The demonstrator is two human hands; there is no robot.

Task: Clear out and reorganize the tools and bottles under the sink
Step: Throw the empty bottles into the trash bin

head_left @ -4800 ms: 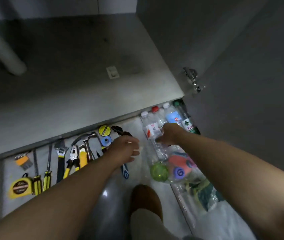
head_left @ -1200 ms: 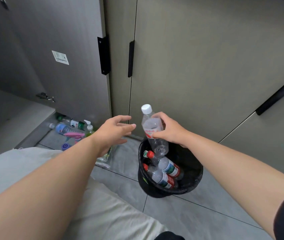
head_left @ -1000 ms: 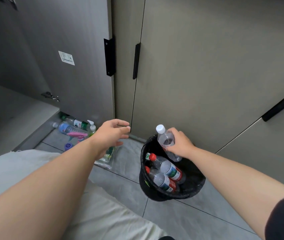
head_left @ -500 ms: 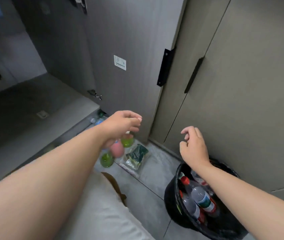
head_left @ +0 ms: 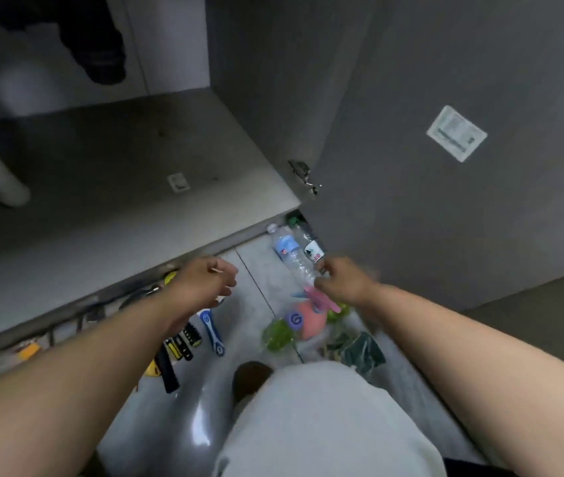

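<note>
The left hand (head_left: 205, 282) hung above the tools (head_left: 177, 349) on the floor (head_left: 184, 425), fingers loosely curled, holding nothing. Right of it, the right hand (head_left: 342, 282) reached the clear bottle (head_left: 296, 261); fingers' grip too blurred to tell.

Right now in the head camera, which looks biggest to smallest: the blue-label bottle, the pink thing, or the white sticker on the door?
1. blue-label bottle
2. white sticker and pink thing: too alike to rank, and the pink one is partly hidden.

no text is sharp enough.
</note>
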